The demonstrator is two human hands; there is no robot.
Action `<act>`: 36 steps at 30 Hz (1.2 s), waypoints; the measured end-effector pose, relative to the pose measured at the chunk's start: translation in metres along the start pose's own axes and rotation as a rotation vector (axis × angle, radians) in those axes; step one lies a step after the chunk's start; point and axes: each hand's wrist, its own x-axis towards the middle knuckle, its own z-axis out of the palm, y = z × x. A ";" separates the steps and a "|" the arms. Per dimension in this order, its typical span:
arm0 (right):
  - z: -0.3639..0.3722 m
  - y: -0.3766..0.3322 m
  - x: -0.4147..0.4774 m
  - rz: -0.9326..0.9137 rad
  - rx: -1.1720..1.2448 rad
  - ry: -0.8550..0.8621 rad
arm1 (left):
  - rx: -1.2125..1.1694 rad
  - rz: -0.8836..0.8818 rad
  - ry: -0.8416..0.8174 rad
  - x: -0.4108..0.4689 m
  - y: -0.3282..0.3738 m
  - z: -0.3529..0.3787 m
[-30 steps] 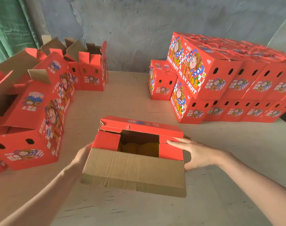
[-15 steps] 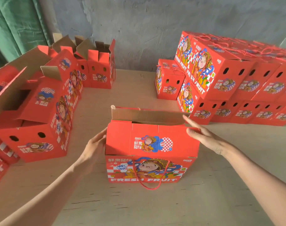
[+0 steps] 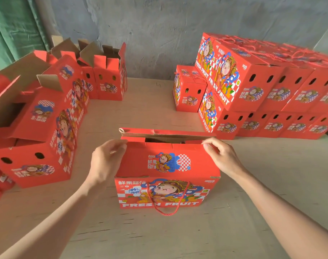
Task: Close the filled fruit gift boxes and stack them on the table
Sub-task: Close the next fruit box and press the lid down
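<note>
Pinching the fruit gift box [image 3: 167, 193] at its top flap corners, left hand [image 3: 105, 161] and right hand [image 3: 222, 158] fingers [image 3: 118, 144] curled on cardboard; box on table [image 3: 262, 193] before closed-box stack [image 3: 253, 86]; stiff, probably heavy, so carry by the base.

Both bare forearms reach forward from the lower corners, angled inward. Left hand [image 3: 107, 161]: back toward the camera, fingers [image 3: 119, 144] curled over the left corner of the box flap [image 3: 139, 159]. Right hand [image 3: 222, 157]: fingers [image 3: 209, 145] curled, tips pinching the flap's right corner. Hands level, well apart.
</note>
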 end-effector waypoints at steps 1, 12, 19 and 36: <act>0.000 0.001 -0.001 -0.013 -0.013 0.002 | 0.110 0.033 -0.012 -0.002 -0.001 0.004; 0.000 0.010 -0.015 0.036 -0.160 -0.284 | 0.891 0.377 -0.412 -0.008 -0.007 0.006; 0.000 0.003 -0.014 -0.081 -0.369 -0.438 | 0.831 0.427 -0.341 -0.010 -0.005 0.008; 0.003 0.001 -0.015 0.040 -0.188 -0.304 | 0.661 0.254 -0.276 -0.012 -0.005 0.022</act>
